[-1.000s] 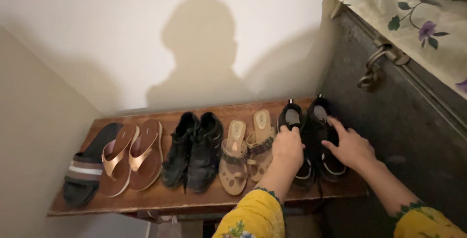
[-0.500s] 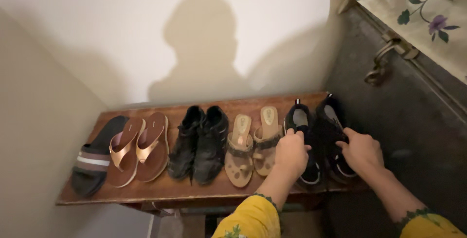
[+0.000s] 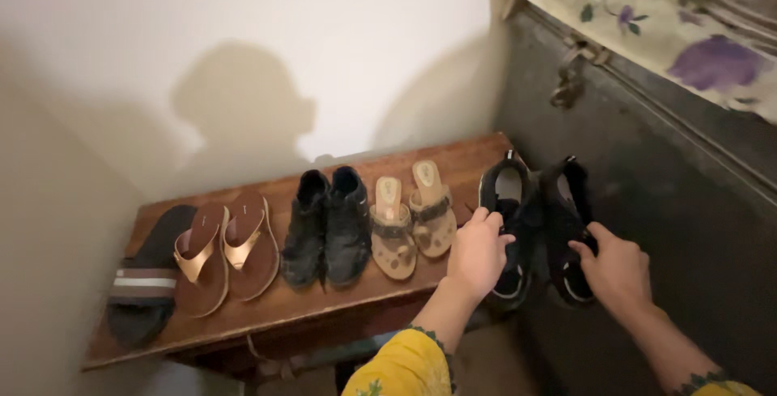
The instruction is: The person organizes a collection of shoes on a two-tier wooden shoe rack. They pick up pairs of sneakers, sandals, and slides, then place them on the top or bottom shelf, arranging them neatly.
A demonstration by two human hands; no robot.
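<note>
1. Risk: the pair of black lace-up sneakers with white insoles [image 3: 534, 226] sits at the right end of the low brown wooden bench [image 3: 267, 311], with heels past its front edge. In my judgement a loose grip would tip either shoe off the front edge to the floor.
2. Risk: the left hand [image 3: 477, 254] works just beside the tan strapped sandals [image 3: 411, 218]; a sideways pull could knock them out of line.
3. Risk: the dark metal trunk [image 3: 647, 185] stands close against the right end, so the right shoe could scrape it.
4. Left hand: fingers clamped over the side and laces of the left sneaker.
5. Right hand [image 3: 617, 270]: fingers curled round the heel of the right sneaker.
6. Appearance: the sneakers look worn and dull, black uppers, pale sole edges, toes pointing to the wall.
</note>
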